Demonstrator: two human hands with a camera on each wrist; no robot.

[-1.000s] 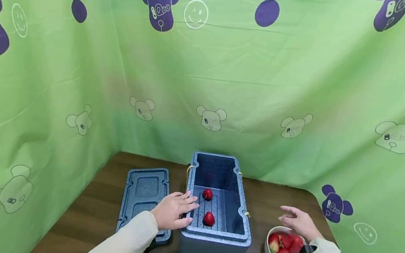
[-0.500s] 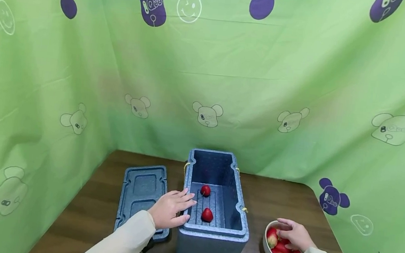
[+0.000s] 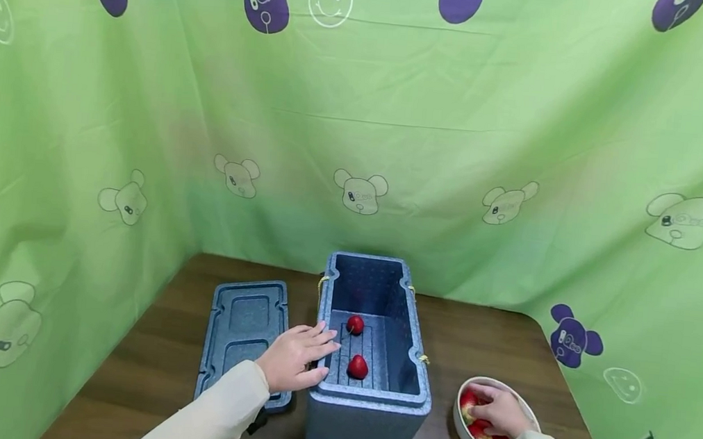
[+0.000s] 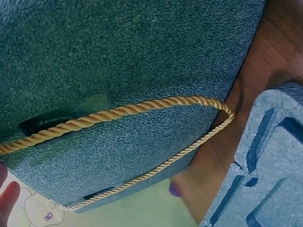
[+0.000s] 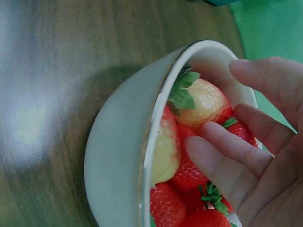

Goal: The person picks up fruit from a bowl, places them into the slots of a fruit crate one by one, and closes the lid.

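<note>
My left hand rests on the left rim of a blue foam box, fingers extended over its inner edge. Inside, a red strawberry lies nearer the front and another red fruit farther back. My right hand reaches into a white bowl of strawberries. In the right wrist view its fingers are spread and loosely bent, close over a half-pale strawberry with green leaves and a red one. Nothing is gripped. Only fingertips of the left hand show in the left wrist view.
A blue foam lid lies left of the box on the brown wooden table. A yellow rope runs along the box's side. Green printed cloth hangs behind the table and on both sides.
My right hand has lowered from above the bowl to down among the strawberries. My left hand has stayed on the box rim. The head view has shifted slightly.
</note>
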